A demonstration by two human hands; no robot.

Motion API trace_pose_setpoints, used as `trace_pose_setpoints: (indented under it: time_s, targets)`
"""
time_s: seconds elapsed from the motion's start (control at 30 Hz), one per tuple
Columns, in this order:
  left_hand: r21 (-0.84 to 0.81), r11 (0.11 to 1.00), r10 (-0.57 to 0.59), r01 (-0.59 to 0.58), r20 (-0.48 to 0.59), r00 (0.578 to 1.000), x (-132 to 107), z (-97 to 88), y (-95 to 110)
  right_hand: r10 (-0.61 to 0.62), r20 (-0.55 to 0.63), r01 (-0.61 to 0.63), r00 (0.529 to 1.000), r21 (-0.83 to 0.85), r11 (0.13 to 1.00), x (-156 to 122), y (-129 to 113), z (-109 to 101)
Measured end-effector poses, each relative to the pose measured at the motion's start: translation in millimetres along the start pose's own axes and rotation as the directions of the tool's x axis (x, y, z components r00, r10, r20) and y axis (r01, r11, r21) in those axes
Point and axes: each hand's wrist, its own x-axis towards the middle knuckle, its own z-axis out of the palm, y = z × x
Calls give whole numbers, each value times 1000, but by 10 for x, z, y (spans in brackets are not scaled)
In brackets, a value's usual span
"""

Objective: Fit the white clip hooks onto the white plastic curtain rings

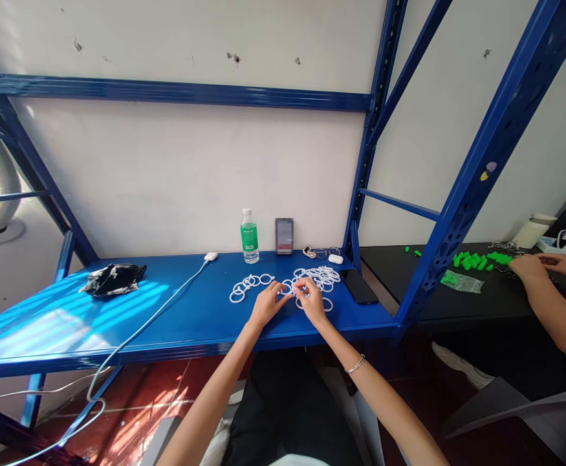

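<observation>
Far left of the green-labelled water bottle (250,241), a crumpled black plastic bag (115,279) catches the light on the blue surface (176,327). Closer in, just left of the bottle, there's a white plug (210,257), its cable spilling over the front edge. Right in front of the bottle, a curving row of white rings (251,281)! Now the left hand (266,304), forward and slightly right of the bottle: its grip is narrow, fingertips pinched at a white ring (286,282). And the right hand (314,304) meets it from the other side, grip narrow too, on that same ring. Further right of the bottle, a loose heap of white rings (328,275), a white earbud case (336,259) behind it, then a black smartphone (359,286). Far right of the bottle, a co-worker's hands (530,266) are beside bright green pieces (474,261).
</observation>
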Motion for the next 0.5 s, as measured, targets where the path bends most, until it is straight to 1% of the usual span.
trace_pose_setpoints:
  time_s: [0.5]
  targets:
    - [17, 1000, -1, 1, -4, 1000, 4, 31, -45, 50, 9, -50, 999, 98, 994, 13, 22, -10]
